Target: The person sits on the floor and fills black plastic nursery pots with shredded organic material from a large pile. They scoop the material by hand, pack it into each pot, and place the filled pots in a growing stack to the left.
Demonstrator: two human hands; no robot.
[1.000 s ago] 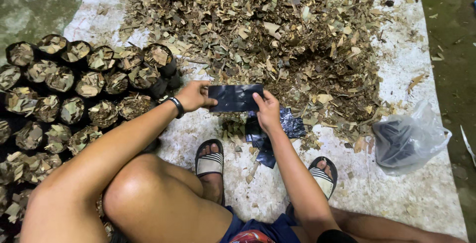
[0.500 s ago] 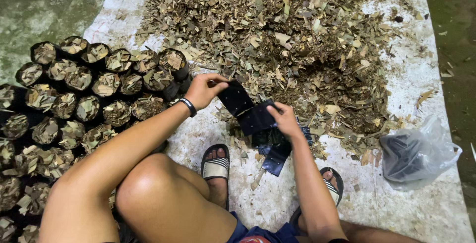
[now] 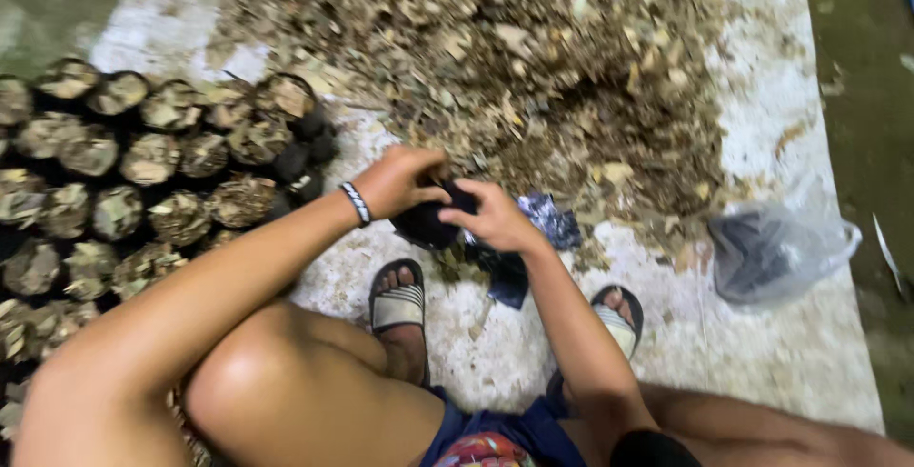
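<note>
You squat on a pale mat (image 3: pixel 724 353) spread on the ground, with a heap of dry leaves (image 3: pixel 533 58) at its far end. Between your sandals and that heap you hold a small black bag (image 3: pixel 428 224): your left hand (image 3: pixel 395 181) and right hand (image 3: pixel 495 219) both curl their fingers around its rim. Loose black bags (image 3: pixel 533 229) lie just beside it. Filled bags (image 3: pixel 143 181) stand packed in rows on your left, and a clear plastic bag (image 3: pixel 776 253) lies on your right.

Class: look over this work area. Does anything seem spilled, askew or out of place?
Nothing stands out. The dry leaf pile lies loose but stays on the white sheet. Filled black bags stand in rows. Both hands, left hand and right hand, hold one black bag.
</note>
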